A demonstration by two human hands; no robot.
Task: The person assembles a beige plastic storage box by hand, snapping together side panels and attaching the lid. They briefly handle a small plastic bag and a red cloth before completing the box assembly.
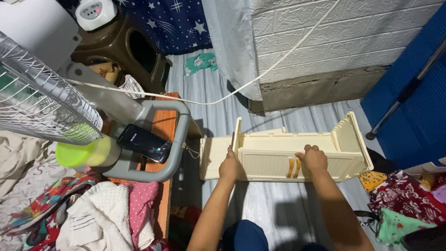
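- Far left: a wire fan guard (42,97), with a lime-green cup (83,152) and a dark phone (145,143) just beside it on a grey frame (179,135).
- Near left: heaped clothes (93,214).
- Centre: a cream plastic cabinet (283,148) lying on the grey striped floor (278,204).
- Left hand (228,166): fingers curled, gripping the cabinet's left panel.
- Right hand (314,159): fingers bent over its upper edge, beside two orange handles (293,167).
- Far right: a blue door (413,93).
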